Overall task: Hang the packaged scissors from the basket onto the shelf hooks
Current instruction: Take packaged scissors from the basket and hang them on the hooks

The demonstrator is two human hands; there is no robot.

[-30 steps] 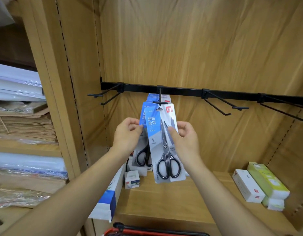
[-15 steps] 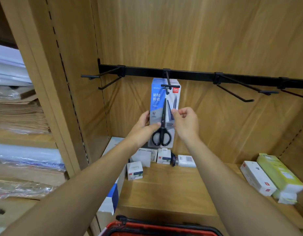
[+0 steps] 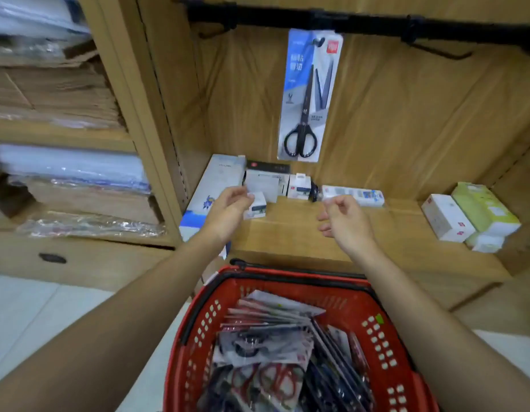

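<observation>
A blue-and-grey pack of black scissors hangs from a hook on the black rail at the top of the wooden shelf. Below, a red basket holds several more scissor packs, some with red handles. My left hand and my right hand hover empty between the hanging pack and the basket, fingers loosely curled, touching nothing.
Small white boxes line the back of the shelf board. White and green boxes sit at the right. A blue-white pack leans at the left wall. Paper stacks fill the left shelves. Other rail hooks are bare.
Both hands let go of the scissors pack, which now hangs on the hook, and dropped toward the basket. My view tilted down, bringing the basket into sight.
</observation>
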